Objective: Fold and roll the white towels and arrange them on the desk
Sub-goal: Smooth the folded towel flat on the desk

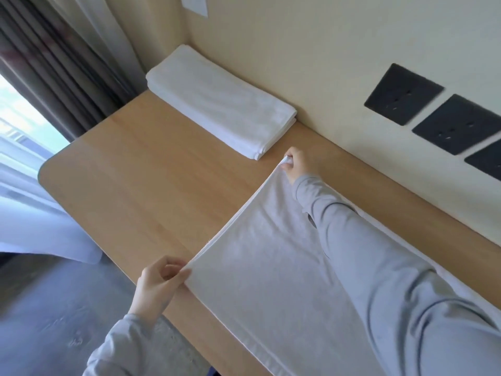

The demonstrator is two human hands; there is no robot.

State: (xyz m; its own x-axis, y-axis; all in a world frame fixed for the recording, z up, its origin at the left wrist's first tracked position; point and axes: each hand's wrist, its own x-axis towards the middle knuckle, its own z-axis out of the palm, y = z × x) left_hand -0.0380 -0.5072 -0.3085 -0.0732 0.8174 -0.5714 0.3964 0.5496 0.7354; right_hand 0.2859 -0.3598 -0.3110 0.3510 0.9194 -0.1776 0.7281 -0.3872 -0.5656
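Observation:
A white towel lies spread on the wooden desk, its left edge doubled over. My left hand pinches the near corner of that edge at the desk's front. My right hand grips the far corner, close to the wall, with my grey sleeve lying across the towel. A folded stack of white towels rests against the wall at the desk's far end, a short gap from my right hand.
Three black wall sockets sit on the cream wall at right. Grey curtains and a bright window are at left. A white bed corner stands beside the desk's left end, over grey floor.

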